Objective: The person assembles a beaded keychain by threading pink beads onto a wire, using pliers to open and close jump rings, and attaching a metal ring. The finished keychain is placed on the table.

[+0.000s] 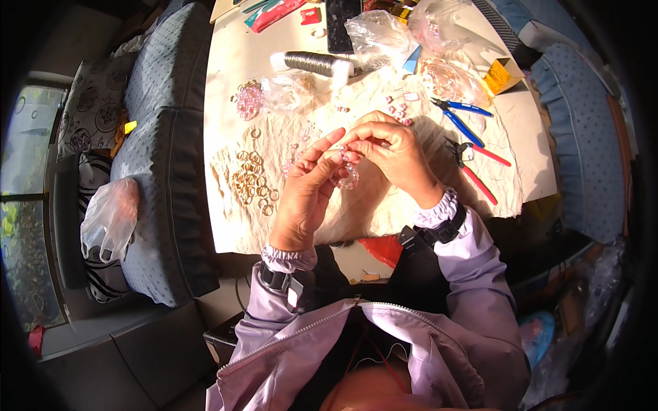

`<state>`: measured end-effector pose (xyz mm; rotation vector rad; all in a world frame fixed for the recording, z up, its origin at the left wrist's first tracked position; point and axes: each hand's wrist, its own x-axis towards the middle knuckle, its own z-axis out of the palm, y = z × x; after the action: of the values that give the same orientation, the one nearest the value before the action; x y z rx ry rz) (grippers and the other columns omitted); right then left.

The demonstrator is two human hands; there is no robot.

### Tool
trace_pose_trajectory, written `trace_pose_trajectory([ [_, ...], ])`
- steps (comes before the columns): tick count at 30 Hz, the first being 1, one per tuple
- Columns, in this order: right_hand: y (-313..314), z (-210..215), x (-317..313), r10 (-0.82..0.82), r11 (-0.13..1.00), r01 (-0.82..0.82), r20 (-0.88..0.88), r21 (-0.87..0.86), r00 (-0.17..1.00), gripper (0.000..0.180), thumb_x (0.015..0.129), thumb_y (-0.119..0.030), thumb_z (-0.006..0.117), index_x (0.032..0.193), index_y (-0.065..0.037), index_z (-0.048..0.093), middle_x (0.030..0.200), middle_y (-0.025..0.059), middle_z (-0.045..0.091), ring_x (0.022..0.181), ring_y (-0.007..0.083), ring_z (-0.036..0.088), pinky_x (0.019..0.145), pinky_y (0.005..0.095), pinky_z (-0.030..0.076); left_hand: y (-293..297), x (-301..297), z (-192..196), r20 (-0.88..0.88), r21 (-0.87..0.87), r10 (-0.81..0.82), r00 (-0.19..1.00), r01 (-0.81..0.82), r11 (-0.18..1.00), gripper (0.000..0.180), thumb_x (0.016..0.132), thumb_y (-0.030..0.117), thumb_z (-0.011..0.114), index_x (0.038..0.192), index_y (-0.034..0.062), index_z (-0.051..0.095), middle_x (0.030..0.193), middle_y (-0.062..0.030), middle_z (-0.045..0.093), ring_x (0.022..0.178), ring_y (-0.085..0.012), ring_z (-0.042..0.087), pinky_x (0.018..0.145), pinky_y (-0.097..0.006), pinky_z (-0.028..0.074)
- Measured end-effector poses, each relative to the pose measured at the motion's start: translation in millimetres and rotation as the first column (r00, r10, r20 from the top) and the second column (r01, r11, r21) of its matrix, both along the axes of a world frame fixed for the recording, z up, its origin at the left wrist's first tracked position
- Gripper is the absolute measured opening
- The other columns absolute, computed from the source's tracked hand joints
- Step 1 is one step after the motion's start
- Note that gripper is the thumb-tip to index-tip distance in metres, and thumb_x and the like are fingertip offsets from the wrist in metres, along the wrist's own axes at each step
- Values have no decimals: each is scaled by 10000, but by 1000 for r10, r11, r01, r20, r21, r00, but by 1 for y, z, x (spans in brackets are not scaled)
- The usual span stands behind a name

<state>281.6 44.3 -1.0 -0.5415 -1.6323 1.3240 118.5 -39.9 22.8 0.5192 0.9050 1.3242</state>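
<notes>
From where I stand, a person in a pale lilac jacket point(274, 349) works with 2 bare hands over a cream cloth point(370, 216) spread on a pale desk point(538, 164). The left hand point(307, 188) has its thumb and index finger closed on a short strand of clear pink beads point(348, 178), which hangs just above the cloth between the hands. The right hand point(394, 147) meets it at the top, fingers drawn into a pinch; I cannot tell whether they grip a thread. Near the left hand lie many gold-coloured metal rings point(250, 179), with a heap of pink beads point(248, 101) beyond. Farther back sits a white spool of dark wire point(312, 63). Right of the right hand are 2 pliers: blue-handled pliers point(465, 129) and, nearer the person, red-handled pliers point(478, 183).
</notes>
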Motion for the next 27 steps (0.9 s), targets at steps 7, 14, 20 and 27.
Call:
trace_pose_trajectory([
  [7, -1, 7, 3, -81, 973, 63, 73, 224, 994, 169, 850, 73, 710, 955, -58, 728, 887, 39, 581, 838, 155, 589, 746, 274, 490, -5, -1, -2, -124, 102, -52, 991, 65, 993, 300, 988, 70, 628, 1268, -27, 586, 1040, -89, 718, 904, -139, 659, 841, -277, 527],
  [14, -3, 10, -1, -110, 941, 72, 98, 332, 989, 139, 866, 32, 692, 968, -58, 716, 889, 71, 610, 813, 207, 643, 695, 307, 523, -3, 3, -8, -258, 129, 84, 963, -52, 990, 156, 985, 45, 626, 1128, -16, 630, 967, -55, 705, 845, -120, 651, 802, -260, 521],
  [20, -5, 16, 4, -72, 934, 16, 143, 358, 987, 169, 874, 9, 658, 1025, -57, 695, 941, 89, 628, 807, 222, 653, 722, 317, 536, -2, 4, -6, -349, 119, 153, 925, -118, 986, 132, 976, 52, 648, 1090, -14, 649, 942, -52, 704, 809, -93, 640, 745, -232, 512],
  [27, -9, 17, 2, -63, 970, 36, 105, 240, 992, 222, 844, 9, 710, 1045, -27, 623, 956, 78, 629, 790, 178, 631, 718, 303, 528, -4, 4, -2, -403, 106, 189, 895, -159, 982, 125, 973, 70, 660, 1059, -20, 669, 924, -49, 706, 784, -87, 638, 727, -225, 507],
])
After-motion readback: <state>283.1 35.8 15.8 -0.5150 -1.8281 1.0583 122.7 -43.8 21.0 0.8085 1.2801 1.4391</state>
